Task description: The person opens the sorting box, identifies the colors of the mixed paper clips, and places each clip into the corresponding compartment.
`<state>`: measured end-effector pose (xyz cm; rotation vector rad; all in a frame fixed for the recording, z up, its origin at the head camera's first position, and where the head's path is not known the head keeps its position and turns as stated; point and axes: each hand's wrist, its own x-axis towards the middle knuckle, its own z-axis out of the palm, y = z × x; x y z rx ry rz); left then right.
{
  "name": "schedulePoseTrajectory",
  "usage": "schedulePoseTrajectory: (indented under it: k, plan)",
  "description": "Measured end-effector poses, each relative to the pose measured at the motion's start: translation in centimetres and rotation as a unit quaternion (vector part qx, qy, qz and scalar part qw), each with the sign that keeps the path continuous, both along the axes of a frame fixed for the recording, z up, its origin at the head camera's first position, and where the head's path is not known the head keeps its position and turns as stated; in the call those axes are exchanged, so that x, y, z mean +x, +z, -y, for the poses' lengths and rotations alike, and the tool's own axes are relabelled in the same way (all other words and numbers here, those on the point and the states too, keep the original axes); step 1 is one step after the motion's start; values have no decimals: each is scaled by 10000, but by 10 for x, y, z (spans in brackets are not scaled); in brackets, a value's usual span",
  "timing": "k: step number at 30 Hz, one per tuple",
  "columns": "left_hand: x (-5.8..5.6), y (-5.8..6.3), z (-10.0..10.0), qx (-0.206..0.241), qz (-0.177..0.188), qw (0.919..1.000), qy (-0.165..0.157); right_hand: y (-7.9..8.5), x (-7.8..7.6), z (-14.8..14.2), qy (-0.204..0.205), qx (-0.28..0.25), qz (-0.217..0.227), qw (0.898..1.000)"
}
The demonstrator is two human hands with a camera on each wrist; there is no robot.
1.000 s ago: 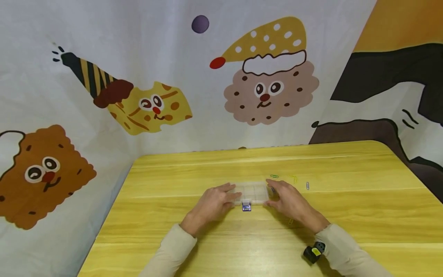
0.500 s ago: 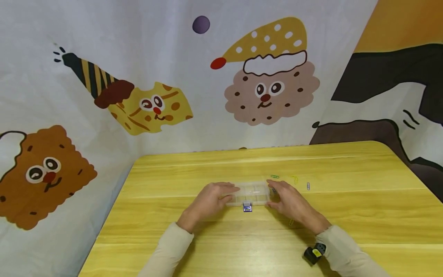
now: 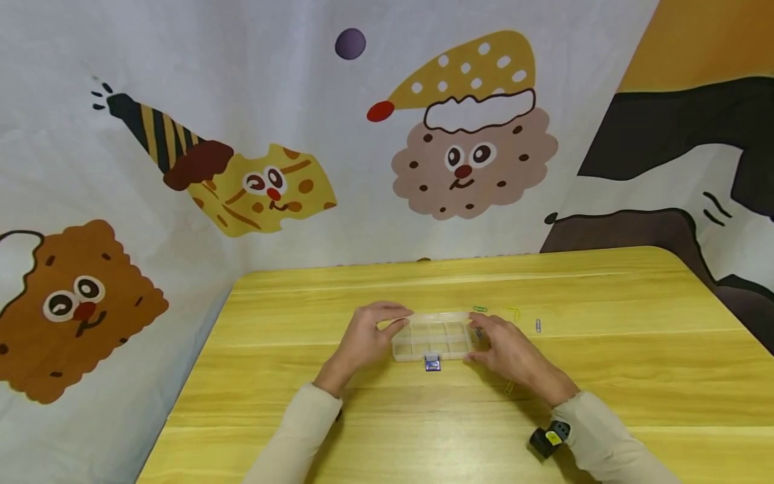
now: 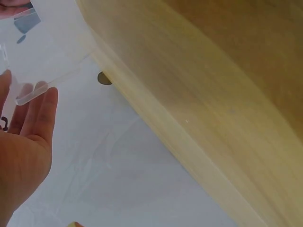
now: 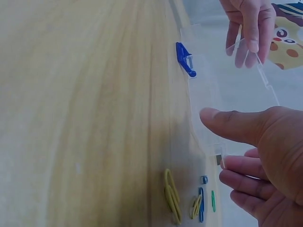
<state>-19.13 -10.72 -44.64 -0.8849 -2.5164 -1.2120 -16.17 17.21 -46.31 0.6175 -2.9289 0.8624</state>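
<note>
A clear plastic compartment box (image 3: 417, 357) lies on the table, its blue latch (image 3: 432, 364) hanging at the front. Its transparent lid (image 4: 32, 96) is raised at the back, with the left hand (image 3: 365, 341) pinching the lid's left edge between thumb and fingers. At the right end, the right hand (image 3: 508, 351) holds the box, thumb at the front corner and forefinger at the back corner. In the head view the compartments look bare. Several paper clips lie around the right hand, including a yellow one (image 5: 171, 196) and a green one (image 3: 480, 309).
Farther right on the wooden table (image 3: 635, 349) are a bent yellow clip (image 3: 514, 314) and a purple clip (image 3: 538, 325). A black device (image 3: 547, 440) is strapped at the right wrist. A printed cloth (image 3: 290, 81) hangs behind the table.
The left hand has moved from lying over the box's left end to its back left, lifting the lid open. The right hand has stayed at the right end.
</note>
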Motion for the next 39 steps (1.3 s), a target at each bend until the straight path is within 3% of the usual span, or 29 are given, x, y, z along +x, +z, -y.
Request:
schedulePoseTrajectory:
  k: [10, 17, 25, 28, 33, 39]
  plan:
    - [-9, 1, -6, 491, 122, 9978, 432, 1, 0, -1, 24, -18, 71, 10000]
    - [-14, 0, -11, -100, 305, 9967, 745, 2, -1, -1, 61, -9, 137, 9999]
    - [-15, 1, -11, -902, 654, 9909, 760, 3, -2, -1, 91, 45, 174, 9998]
    - [-13, 1, -9, -1254, 1068, 9841, 661, 4, -2, 0, 58, 64, 210, 9997]
    - [-8, -5, -3, -1866, 1950, 9626, 253, 5, -2, 0, 21, 108, 256, 9996]
    - [-4, -11, 3, -1946, 2213, 9556, 36, 6, -1, 1, 75, 92, 218, 9997]
